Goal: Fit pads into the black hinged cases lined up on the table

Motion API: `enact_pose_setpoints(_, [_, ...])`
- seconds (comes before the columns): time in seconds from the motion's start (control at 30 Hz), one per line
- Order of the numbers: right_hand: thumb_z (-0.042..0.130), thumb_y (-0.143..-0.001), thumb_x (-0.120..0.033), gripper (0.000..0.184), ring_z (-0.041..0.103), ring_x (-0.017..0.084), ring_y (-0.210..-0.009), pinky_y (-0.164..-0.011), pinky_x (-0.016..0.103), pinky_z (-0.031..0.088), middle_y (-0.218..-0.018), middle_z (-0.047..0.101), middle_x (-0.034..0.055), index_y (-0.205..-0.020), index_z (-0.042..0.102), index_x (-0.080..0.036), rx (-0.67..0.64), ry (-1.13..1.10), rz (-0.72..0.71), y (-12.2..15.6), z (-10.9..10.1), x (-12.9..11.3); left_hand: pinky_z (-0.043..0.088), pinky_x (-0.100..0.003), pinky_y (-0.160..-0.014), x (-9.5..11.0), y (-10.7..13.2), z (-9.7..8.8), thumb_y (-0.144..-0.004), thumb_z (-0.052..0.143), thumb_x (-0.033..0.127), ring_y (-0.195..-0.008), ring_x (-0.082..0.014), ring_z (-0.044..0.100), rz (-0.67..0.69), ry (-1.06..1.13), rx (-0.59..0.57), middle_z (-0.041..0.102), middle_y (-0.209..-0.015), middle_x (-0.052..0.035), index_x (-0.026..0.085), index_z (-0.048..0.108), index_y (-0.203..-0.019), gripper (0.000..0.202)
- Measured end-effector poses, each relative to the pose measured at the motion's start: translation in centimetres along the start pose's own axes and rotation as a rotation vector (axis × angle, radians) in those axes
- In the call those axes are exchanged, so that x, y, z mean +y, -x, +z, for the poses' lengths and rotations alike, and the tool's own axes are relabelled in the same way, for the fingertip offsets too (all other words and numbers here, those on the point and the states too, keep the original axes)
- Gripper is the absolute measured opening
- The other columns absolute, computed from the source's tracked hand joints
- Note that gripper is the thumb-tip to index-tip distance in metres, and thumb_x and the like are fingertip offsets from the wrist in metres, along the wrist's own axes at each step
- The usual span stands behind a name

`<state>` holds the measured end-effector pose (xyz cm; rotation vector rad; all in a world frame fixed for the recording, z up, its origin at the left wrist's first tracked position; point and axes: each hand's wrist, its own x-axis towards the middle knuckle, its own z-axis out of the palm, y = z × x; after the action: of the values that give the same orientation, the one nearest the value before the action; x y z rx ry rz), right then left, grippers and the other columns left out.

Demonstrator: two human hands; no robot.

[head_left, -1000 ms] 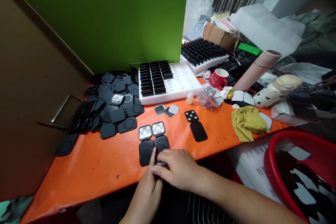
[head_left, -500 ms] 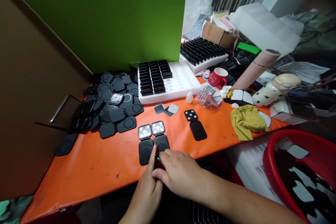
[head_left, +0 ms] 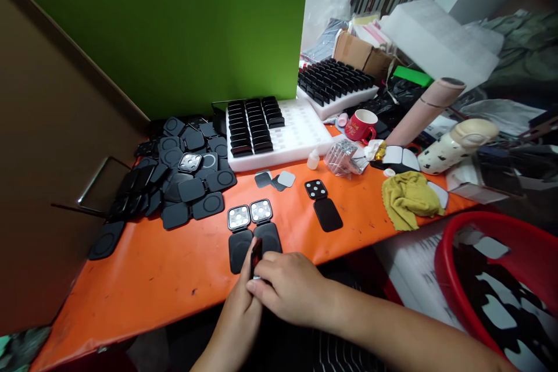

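Observation:
Both my hands meet at the near edge of the orange table (head_left: 174, 273). My left hand (head_left: 241, 308) and my right hand (head_left: 285, 288) pinch together a small black folding case (head_left: 256, 256), held on edge between the fingertips. Just beyond it lie two opened cases (head_left: 250, 231) side by side, mirrored halves up. A third opened case (head_left: 321, 204) lies to the right.
A heap of black cases (head_left: 178, 180) fills the table's left. A white foam tray (head_left: 279, 133) with rows of black pieces stands at the back, another tray (head_left: 335, 87) behind. A red mug (head_left: 361, 126), yellow cloth (head_left: 410, 200) and red basin (head_left: 501, 279) sit right.
The hands have shifted slightly left and toward me with the case, which now stands more upright between the fingers. The view has drifted a little.

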<state>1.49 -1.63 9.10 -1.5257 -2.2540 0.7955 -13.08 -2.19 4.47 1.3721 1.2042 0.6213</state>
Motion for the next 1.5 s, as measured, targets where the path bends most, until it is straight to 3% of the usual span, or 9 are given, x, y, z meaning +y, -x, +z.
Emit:
enact_pose_setpoints(0.27, [0.031,-0.092,-0.031,0.027,0.056,0.013,-0.074,-0.065,0.023,0.039,-0.081,0.059,0.0014,-0.092,0.056,-0.021,-0.041,-0.108,0.015,0.4,-0.6,0.8,0.037,-0.041,-0.097,0.9,-0.2,-0.6,-0.069,0.047,0.017,-0.122,-0.0275,0.037,-0.344,0.312,0.01,0.049,-0.127,-0.0058,0.018,0.03,-0.133,0.066])
enact_pose_setpoints(0.47, [0.033,-0.091,-0.033,0.028,0.056,0.016,-0.066,-0.053,0.026,0.035,-0.078,0.059,0.0022,-0.085,0.056,-0.019,-0.025,0.147,0.049,0.2,0.0,-0.2,0.014,-0.035,-0.108,0.4,-0.2,0.1,-0.084,0.039,0.024,-0.133,-0.0191,0.014,-0.079,-0.002,0.019,0.02,-0.145,-0.0036,0.021,0.014,-0.139,0.06])
enact_pose_setpoints(0.6, [0.036,-0.088,-0.036,0.027,0.055,0.017,-0.066,-0.055,0.027,0.034,-0.079,0.059,0.0029,-0.086,0.056,-0.018,-0.028,0.132,0.03,0.3,-0.3,-0.4,0.02,-0.039,-0.107,0.5,-0.1,0.1,-0.086,0.04,0.025,-0.131,-0.0207,0.021,-0.017,-0.136,-0.028,0.019,-0.145,-0.0054,0.025,0.007,-0.139,0.063])
enact_pose_setpoints(0.83, [0.047,-0.083,-0.035,0.021,0.052,0.013,-0.066,-0.058,0.024,0.033,-0.075,0.059,-0.0001,-0.077,0.058,-0.018,-0.003,-0.113,0.121,0.7,0.6,0.2,0.028,-0.043,-0.102,1.1,0.2,0.2,-0.086,0.04,0.029,-0.125,-0.0246,0.034,-0.083,-0.085,-0.106,0.034,-0.138,-0.0124,0.022,0.006,-0.14,0.064])
enact_pose_setpoints(0.93, [0.046,-0.084,-0.034,0.022,0.052,0.012,-0.067,-0.06,0.023,0.036,-0.073,0.057,-0.0004,-0.076,0.057,-0.017,-0.021,-0.396,0.132,0.7,1.1,0.7,0.031,-0.041,-0.1,0.9,0.4,0.5,-0.083,0.042,0.023,-0.123,-0.0251,0.037,-0.113,0.017,-0.098,0.037,-0.136,-0.0113,0.021,0.013,-0.139,0.063])
enact_pose_setpoints(1.1, [0.033,-0.09,-0.038,0.03,0.051,0.009,-0.057,-0.055,0.021,0.04,-0.063,0.05,-0.0031,-0.085,0.053,-0.017,-0.039,-0.867,0.261,0.4,1.0,1.7,0.05,-0.031,-0.071,0.8,0.8,0.6,-0.076,0.041,0.015,-0.087,-0.0184,0.06,-0.312,0.282,-0.218,0.046,-0.128,-0.0087,0.025,0.0,-0.139,0.076])
enact_pose_setpoints(1.23, [0.032,-0.091,-0.034,0.029,0.053,0.011,-0.068,-0.062,0.022,0.042,-0.071,0.055,-0.0002,-0.081,0.054,-0.017,-0.007,-0.747,0.228,0.4,0.3,1.5,0.046,-0.034,-0.085,1.3,0.9,0.4,-0.08,0.042,0.02,-0.095,-0.0184,0.058,-0.243,0.171,-0.145,0.04,-0.134,-0.0069,0.026,0.007,-0.14,0.069])
enact_pose_setpoints(1.37, [0.032,-0.091,-0.027,0.028,0.053,0.013,-0.076,-0.068,0.024,0.041,-0.081,0.058,0.0029,-0.08,0.055,-0.016,0.05,-0.446,0.169,0.6,-0.2,1.0,0.03,-0.04,-0.102,1.2,0.9,0.3,-0.082,0.042,0.022,-0.126,-0.0237,0.032,-0.159,0.017,-0.115,0.033,-0.14,-0.0071,0.022,0.015,-0.139,0.063])
enact_pose_setpoints(1.5, [0.031,-0.091,-0.026,0.028,0.053,0.014,-0.079,-0.072,0.025,0.04,-0.085,0.059,0.0047,-0.086,0.057,-0.016,0.025,-0.288,0.17,0.9,-0.5,0.9,0.022,-0.042,-0.106,0.5,1.1,0.1,-0.085,0.036,0.02,-0.13,-0.0214,0.024,-0.023,-0.217,-0.107,0.023,-0.144,-0.0046,0.025,0.014,-0.139,0.058])
